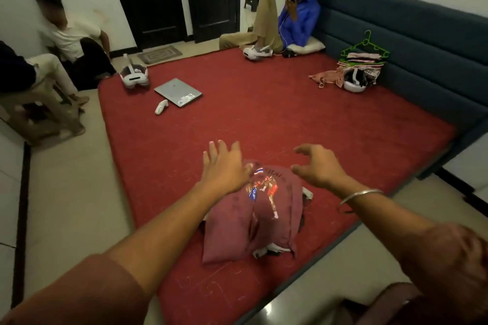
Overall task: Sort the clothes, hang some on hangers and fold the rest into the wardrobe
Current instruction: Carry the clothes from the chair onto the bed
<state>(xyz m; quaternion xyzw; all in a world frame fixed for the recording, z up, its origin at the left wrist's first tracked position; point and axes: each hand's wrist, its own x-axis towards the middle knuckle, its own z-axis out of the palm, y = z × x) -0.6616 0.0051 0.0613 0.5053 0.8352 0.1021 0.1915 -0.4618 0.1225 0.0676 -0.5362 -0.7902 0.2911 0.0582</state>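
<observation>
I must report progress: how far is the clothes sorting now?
Done: a folded stack under green plastic hangers by the sofa. In hand: both open hands, left hand and right hand, over the maroon printed T-shirt. Left: hanging; no wardrobe visible.

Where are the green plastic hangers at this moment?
In the head view, the green plastic hangers are far right, on top of a stack of folded clothes on the red mattress, against the dark blue sofa.
</observation>
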